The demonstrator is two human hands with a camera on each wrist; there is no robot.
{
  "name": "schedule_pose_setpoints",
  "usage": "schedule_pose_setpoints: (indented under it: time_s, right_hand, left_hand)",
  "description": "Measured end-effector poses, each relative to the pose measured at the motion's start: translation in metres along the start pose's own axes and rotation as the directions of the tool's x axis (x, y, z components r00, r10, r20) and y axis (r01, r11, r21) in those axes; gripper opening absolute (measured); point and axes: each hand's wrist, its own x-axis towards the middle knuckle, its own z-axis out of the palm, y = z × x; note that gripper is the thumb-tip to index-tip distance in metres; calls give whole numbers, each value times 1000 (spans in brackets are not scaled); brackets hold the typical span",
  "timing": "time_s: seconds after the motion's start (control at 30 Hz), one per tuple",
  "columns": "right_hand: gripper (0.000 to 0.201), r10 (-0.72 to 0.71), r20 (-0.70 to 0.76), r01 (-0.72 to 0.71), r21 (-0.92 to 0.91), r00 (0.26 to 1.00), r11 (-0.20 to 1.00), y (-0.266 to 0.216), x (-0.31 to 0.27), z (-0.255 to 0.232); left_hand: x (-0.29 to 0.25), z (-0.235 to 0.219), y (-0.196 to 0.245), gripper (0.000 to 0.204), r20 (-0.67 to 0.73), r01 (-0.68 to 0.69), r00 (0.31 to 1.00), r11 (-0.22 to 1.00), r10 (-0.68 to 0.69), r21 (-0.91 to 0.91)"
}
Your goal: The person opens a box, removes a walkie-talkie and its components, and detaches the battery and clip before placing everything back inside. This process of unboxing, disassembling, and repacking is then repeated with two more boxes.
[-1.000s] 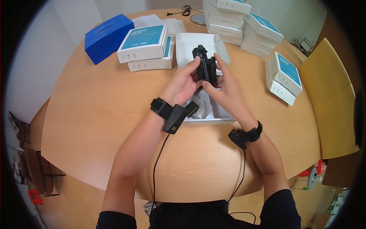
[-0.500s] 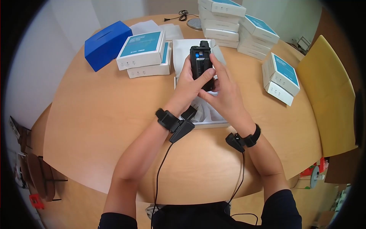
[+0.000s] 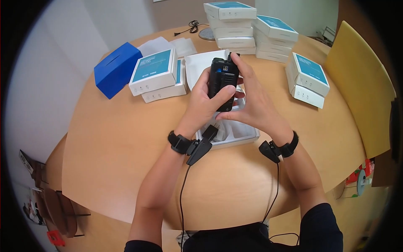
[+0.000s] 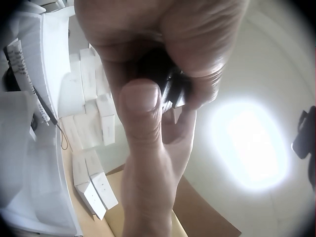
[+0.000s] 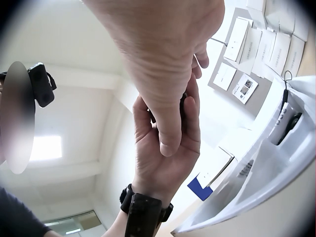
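Note:
In the head view, a black handheld radio (image 3: 223, 86) is held upright above an open white box (image 3: 239, 142). My left hand (image 3: 200, 103) grips its left side, the thumb lying across its face. My right hand (image 3: 262, 103) holds the other side, its index finger at the top knob and its thumb near the lower end. The left wrist view shows part of the dark radio (image 4: 173, 89) between the hands. In the right wrist view my left hand (image 5: 165, 160) is behind my right hand (image 5: 163, 64), which hides most of the radio.
A black plug adapter (image 3: 210, 132) lies in the box. Two white-and-teal boxes (image 3: 155, 69) and a blue box (image 3: 117, 69) stand at the left. Taller stacks (image 3: 235, 31) stand behind, two more boxes (image 3: 310, 75) at the right, beside a yellow panel (image 3: 359, 88).
The radio has been turned so its face shows, and now tilts slightly. My left thumb has moved onto its face. My right index finger has moved up to its top.

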Motion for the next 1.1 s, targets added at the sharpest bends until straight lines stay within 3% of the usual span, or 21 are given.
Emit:
schedule_pose_setpoints:
  time_s: [0.37,0.57,0.77,0.9,1.03,1.1]
  right_hand:
    - [106,-174,-140,167,-61,975,984,4,-1,2]
    - [100,-184,-157,173,-83,970,981,8,-1,2]
    - [101,-88,-109,80,-76,990,994,2,-1,-2]
    - [103,-13,-65,5,-117,998,993,-5,1,-4]
    - [102,-108,-32,101,-171,994,980,-5,5,-9]
    - [101,-104,32,108,-181,994,978,-6,6,-14]
  left_hand:
    - [-4,7,10,57,25,-39,999,999,38,26]
    - [-5,7,9,55,14,-23,1000,1000,23,21]
    - [-3,5,4,54,-6,-16,1000,1000,17,19]
    - [3,1,3,55,-106,65,993,989,-51,130]
    - [3,-5,-5,62,-107,83,993,950,-53,301]
    - [3,-10,-4,63,-93,147,988,936,-123,321]
